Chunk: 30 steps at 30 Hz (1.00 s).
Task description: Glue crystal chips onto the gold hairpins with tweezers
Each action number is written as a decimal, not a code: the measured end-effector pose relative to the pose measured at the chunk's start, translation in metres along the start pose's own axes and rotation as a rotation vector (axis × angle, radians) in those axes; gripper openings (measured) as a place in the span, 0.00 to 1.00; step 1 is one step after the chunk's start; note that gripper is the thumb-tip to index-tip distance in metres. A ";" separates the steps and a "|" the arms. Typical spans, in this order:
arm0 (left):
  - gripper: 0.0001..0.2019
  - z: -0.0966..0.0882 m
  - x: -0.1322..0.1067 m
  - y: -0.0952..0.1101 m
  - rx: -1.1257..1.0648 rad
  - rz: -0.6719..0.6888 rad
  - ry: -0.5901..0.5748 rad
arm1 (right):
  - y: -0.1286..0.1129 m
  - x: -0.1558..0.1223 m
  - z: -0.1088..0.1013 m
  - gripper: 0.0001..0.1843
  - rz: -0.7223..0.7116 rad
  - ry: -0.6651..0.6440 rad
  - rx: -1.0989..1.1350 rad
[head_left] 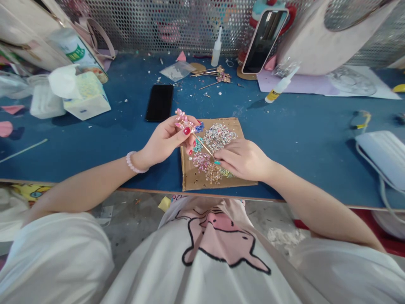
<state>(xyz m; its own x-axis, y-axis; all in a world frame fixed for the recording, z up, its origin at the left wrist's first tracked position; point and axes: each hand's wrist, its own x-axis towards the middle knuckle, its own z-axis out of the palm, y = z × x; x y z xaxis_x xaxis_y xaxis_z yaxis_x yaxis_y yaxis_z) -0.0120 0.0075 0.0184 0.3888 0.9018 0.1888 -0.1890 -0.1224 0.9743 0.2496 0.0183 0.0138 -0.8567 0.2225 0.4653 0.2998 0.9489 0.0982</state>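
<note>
My left hand (pixel 166 141) is closed on a gold hairpin (pixel 190 126) with pink flower ornaments at its top; its thin stem slants down to the right. My right hand (pixel 242 159) rests curled on a square of brown cardboard (pixel 190 179), fingertips pinched among a heap of small coloured rhinestones (pixel 218 137) right at the stem's lower end. What the fingertips hold, if anything, is too small to see. The cardboard lies on the blue table (pixel 300 131) near its front edge.
A black phone (pixel 160 102) lies left of the cardboard. A tissue box (pixel 85 95) stands at far left. At the back are a glue bottle (pixel 217 46), more hairpins (pixel 215 75) and a propped phone (pixel 264 40). A second glue bottle (pixel 280 86) and a face mask (pixel 384 154) lie right.
</note>
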 end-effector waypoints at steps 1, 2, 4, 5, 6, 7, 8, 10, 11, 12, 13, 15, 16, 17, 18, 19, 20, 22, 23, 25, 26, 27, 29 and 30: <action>0.19 -0.001 0.000 0.000 -0.009 0.003 0.000 | -0.001 0.001 0.000 0.15 -0.026 0.012 -0.006; 0.19 -0.002 0.000 -0.001 -0.017 0.005 -0.003 | -0.001 0.001 -0.001 0.16 -0.053 0.024 -0.011; 0.18 -0.004 0.001 -0.003 -0.030 0.001 -0.006 | -0.003 0.004 -0.002 0.16 -0.097 0.035 -0.026; 0.18 -0.005 0.001 -0.004 -0.037 -0.003 -0.005 | -0.003 0.004 -0.002 0.17 -0.112 0.033 -0.030; 0.19 -0.006 0.002 -0.004 -0.045 -0.005 -0.004 | -0.004 0.005 -0.003 0.18 -0.122 0.025 -0.031; 0.19 -0.007 0.002 -0.005 -0.055 -0.009 -0.005 | -0.004 0.006 -0.003 0.18 -0.126 0.014 -0.031; 0.20 -0.006 0.003 -0.005 -0.065 -0.016 -0.010 | -0.004 0.006 -0.003 0.19 -0.128 0.005 -0.031; 0.22 -0.005 0.004 -0.003 -0.087 -0.040 -0.027 | -0.004 0.005 -0.003 0.19 -0.129 -0.015 -0.031; 0.23 -0.004 0.005 -0.002 -0.097 -0.061 -0.040 | -0.004 0.005 -0.003 0.19 -0.131 -0.027 -0.034; 0.24 -0.002 0.005 0.000 -0.105 -0.086 -0.055 | -0.004 0.004 -0.003 0.19 -0.134 -0.038 -0.037; 0.24 -0.001 0.005 0.001 -0.112 -0.115 -0.068 | -0.003 0.004 -0.002 0.19 -0.137 -0.050 -0.037; 0.24 0.002 0.004 0.005 -0.125 -0.176 -0.088 | -0.003 0.004 -0.002 0.19 -0.139 -0.069 -0.037; 0.24 0.003 0.004 0.006 -0.132 -0.204 -0.098 | -0.003 0.003 -0.002 0.20 -0.138 -0.075 -0.040; 0.24 0.004 0.004 0.007 -0.141 -0.228 -0.105 | -0.003 0.003 -0.002 0.20 -0.137 -0.078 -0.044; 0.24 0.004 0.003 0.008 -0.151 -0.247 -0.109 | -0.003 0.003 -0.001 0.20 -0.135 -0.079 -0.046; 0.24 0.004 0.004 0.008 -0.162 -0.264 -0.112 | -0.003 0.003 -0.001 0.20 -0.132 -0.081 -0.049; 0.24 0.004 0.004 0.009 -0.171 -0.280 -0.115 | -0.003 0.003 -0.001 0.20 -0.127 -0.082 -0.053; 0.23 0.003 0.005 0.009 -0.181 -0.316 -0.121 | -0.002 0.002 0.000 0.19 -0.106 -0.085 -0.064; 0.22 0.003 0.005 0.009 -0.181 -0.336 -0.127 | -0.002 0.001 0.000 0.19 -0.090 -0.086 -0.074; 0.21 0.003 0.004 0.009 -0.172 -0.370 -0.137 | -0.001 0.000 0.001 0.18 -0.053 -0.095 -0.098; 0.21 0.003 0.004 0.009 -0.166 -0.380 -0.139 | -0.001 0.000 0.002 0.17 -0.034 -0.101 -0.104; 0.20 0.004 0.003 0.010 -0.152 -0.388 -0.137 | -0.001 0.000 0.002 0.17 -0.015 -0.107 -0.106; 0.20 0.005 0.000 0.010 -0.100 -0.405 -0.131 | -0.002 0.002 0.001 0.17 0.021 -0.101 -0.103; 0.21 0.006 -0.001 0.010 -0.069 -0.413 -0.138 | -0.003 0.002 0.000 0.16 0.036 -0.085 -0.101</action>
<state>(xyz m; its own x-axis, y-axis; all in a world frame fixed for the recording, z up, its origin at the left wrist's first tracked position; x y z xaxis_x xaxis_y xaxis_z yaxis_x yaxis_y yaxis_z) -0.0087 0.0030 0.0292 0.5606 0.8047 -0.1954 -0.0506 0.2689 0.9618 0.2465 0.0161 0.0143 -0.8757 0.2783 0.3945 0.3681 0.9136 0.1725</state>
